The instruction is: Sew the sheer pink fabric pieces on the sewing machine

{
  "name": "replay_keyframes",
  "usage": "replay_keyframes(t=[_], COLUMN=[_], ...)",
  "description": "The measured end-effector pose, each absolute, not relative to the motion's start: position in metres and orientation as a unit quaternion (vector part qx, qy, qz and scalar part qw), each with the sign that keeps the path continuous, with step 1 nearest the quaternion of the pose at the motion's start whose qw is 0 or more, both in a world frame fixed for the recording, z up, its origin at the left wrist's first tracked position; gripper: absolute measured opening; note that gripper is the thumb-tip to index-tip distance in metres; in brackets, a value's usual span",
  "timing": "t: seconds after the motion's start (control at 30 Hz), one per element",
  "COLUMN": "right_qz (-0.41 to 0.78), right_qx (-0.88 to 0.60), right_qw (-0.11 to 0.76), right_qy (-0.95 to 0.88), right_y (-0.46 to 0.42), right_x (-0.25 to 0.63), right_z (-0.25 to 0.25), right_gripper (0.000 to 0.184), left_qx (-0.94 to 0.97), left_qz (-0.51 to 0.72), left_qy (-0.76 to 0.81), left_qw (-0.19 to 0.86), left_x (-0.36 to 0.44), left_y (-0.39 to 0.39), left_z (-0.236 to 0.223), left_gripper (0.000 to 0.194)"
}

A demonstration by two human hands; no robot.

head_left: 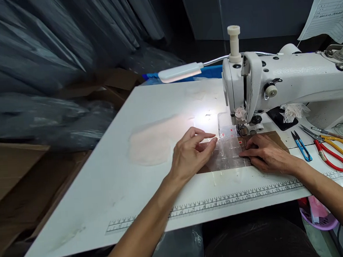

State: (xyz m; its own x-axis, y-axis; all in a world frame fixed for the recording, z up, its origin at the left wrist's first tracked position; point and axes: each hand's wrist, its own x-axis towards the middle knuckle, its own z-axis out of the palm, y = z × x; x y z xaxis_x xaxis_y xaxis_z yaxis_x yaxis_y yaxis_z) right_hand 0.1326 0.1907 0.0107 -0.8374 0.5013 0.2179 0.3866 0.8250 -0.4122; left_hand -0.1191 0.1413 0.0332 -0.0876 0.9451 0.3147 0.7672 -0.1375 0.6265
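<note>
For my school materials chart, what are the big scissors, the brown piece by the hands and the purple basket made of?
Big scissors: probably metal blades, silvery and shiny; the red and yellow handles look smooth, maybe plastic-coated.
Brown piece: thin and flat, with a faint sheen; could be fabric or plastic film, I can't tell.
Purple basket: likely moulded plastic, evenly coloured with holes in it.

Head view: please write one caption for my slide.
Left hand and right hand at a brown sheet by a sewing machine, scissors at right.
</note>
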Motion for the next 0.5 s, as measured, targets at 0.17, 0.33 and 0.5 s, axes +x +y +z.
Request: replay_keyframes(t=[0.17,0.33,0.5], right_qz=[0.176,0.170,0.166], right_qx=[-0.235,-0.230,-0.232], right_qw=[0.169,0.178,0.176], right_qy=[-0.941,-0.941,-0.942], right_y=[0.190,0.190,0.190], right_x=[0.133,0.132,0.133], right_z=[0.008,0.006,0.006], right_gripper=[0.034,0.034,0.033], left_qx=[0.857,0.901,0.909], left_qz=[0.231,0.163,0.105], left_qy=[0.456,0.393,0.398], left_qw=[0.066,0.085,0.063], left_x=[-0.119,-0.115,-0.110], left_y=[0.162,0.181,0.176], left_z=[0.029,0.025,0.024], left_gripper=[0.030,0.031,0.037])
